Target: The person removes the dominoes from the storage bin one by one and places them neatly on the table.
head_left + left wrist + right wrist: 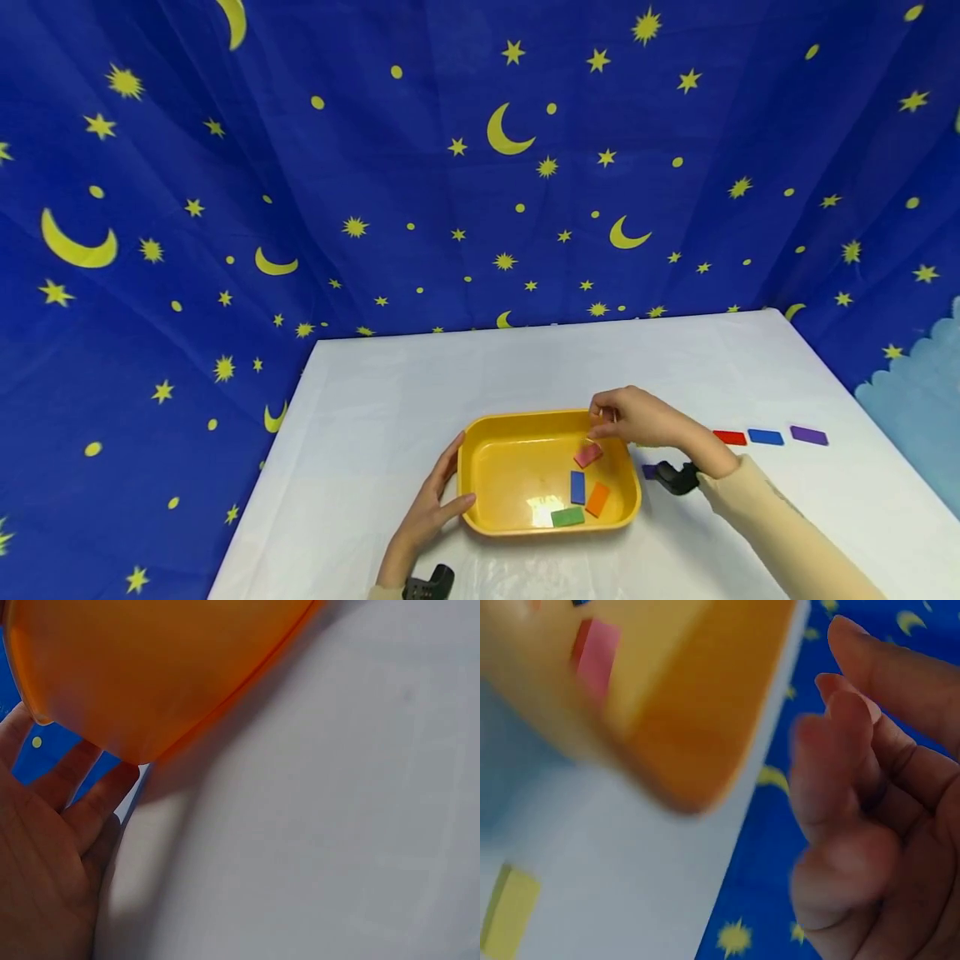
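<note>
A yellow plastic tray (517, 532) stands on the white table. My left hand (429, 515) grips its left side, thumb over the rim and fingers along the outer wall; the left wrist view shows the fingertips against the tray. Over the far right corner hovers my right hand (637, 417). Its fingers are loosely bent, and no block shows between them in the right wrist view. Just below it in the tray lies a pink block (588, 455). A blue block (577, 487), an orange block (597, 500) and a green block (567, 517) lie nearer the front right.
Right of the tray on the table lie a red block (731, 437), a blue block (766, 437) and a purple block (809, 435). Another purple block (648, 472) is partly covered by the wrist camera. A yellow block (511, 911) shows in the right wrist view.
</note>
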`<state>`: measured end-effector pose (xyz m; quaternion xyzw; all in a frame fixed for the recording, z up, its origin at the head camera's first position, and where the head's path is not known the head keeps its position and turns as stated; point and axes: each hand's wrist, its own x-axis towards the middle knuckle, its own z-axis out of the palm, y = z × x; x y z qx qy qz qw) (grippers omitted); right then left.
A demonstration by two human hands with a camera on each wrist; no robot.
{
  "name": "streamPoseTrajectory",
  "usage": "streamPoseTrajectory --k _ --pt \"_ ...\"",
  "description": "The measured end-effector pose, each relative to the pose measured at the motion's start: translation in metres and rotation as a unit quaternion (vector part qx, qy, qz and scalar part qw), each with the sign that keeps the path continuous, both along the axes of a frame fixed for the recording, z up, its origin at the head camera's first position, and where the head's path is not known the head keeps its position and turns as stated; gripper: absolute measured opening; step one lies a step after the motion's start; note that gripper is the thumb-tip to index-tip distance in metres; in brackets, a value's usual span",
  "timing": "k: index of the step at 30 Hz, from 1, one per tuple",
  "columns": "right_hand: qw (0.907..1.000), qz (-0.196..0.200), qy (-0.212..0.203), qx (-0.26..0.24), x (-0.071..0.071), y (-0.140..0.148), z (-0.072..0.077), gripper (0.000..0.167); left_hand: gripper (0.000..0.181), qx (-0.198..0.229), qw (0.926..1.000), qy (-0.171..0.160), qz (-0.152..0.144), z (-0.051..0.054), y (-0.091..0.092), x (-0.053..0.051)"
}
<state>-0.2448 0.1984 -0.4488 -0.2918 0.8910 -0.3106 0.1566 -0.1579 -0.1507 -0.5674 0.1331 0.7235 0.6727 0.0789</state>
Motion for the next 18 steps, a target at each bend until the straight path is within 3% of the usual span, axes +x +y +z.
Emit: streamPoseTrajectory --k 3,5,7,14,18 --pt "0.9986 0.045 0.011 0.025 -0.006 -0.017 -0.001 0.017 0.076 -0.001 1.0 -0.005 0.002 0.0 0.001 0.0" --pt "0.9969 0.063 0.001 0.047 -0.01 -0.028 -0.004 0.019 0.076 0.003 1.0 0.001 0.003 -0.008 0.0 -0.002" --pt "0.994 0.08 -0.01 0.073 -0.011 -0.037 -0.007 0.02 0.076 0.006 1.0 0.004 0.0 -0.009 0.0 -0.002" --pt "0.9764 0.077 -0.07 0.189 -0.007 -0.056 -0.025 0.022 0.075 0.0 1.0 0.007 -0.002 -0.011 0.0 -0.002" --pt "0.9706 0.094 -0.04 0.218 -0.002 -0.06 -0.032 0.027 0.076 -0.001 0.9999 0.011 -0.001 -0.011 0.0 -0.003"
